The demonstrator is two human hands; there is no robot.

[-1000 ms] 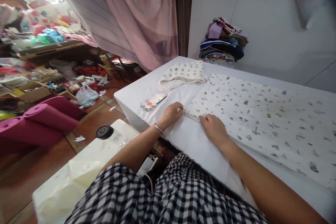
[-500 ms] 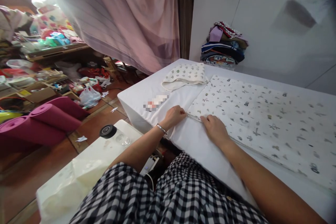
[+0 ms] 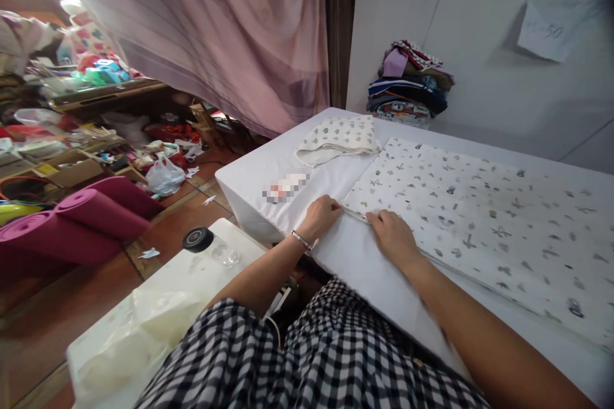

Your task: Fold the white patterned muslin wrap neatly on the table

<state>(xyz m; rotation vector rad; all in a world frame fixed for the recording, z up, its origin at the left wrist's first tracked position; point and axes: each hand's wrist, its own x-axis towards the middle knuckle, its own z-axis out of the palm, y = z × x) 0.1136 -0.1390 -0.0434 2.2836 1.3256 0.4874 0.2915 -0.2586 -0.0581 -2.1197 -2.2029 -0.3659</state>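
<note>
A white cloth (image 3: 470, 223) printed with small grey and green figures lies folded flat on the white-covered table (image 3: 249, 172). With fingers pinched together, my left hand (image 3: 322, 214) grips its near left corner. A little to the right, my right hand (image 3: 393, 235) holds the near edge of the same cloth between thumb and curled fingers. Beyond my left hand lies a smaller folded cloth (image 3: 340, 134) with green prints. A blurred-out label or packet (image 3: 286, 188) sits between it and the table's left edge.
At my left stands a low white surface bearing a bottle with a black cap (image 3: 197, 239) and a plastic bag (image 3: 129, 339). Rolled pink mats (image 3: 91, 217) and clutter cover the floor. Folded clothes (image 3: 407, 86) are stacked behind the table, beside a pink curtain (image 3: 249, 32).
My left wrist and forearm have shifted slightly to the right. Both hands stay at the cloth's near edge. The paper on the wall now hangs lighter and more fully in view.
</note>
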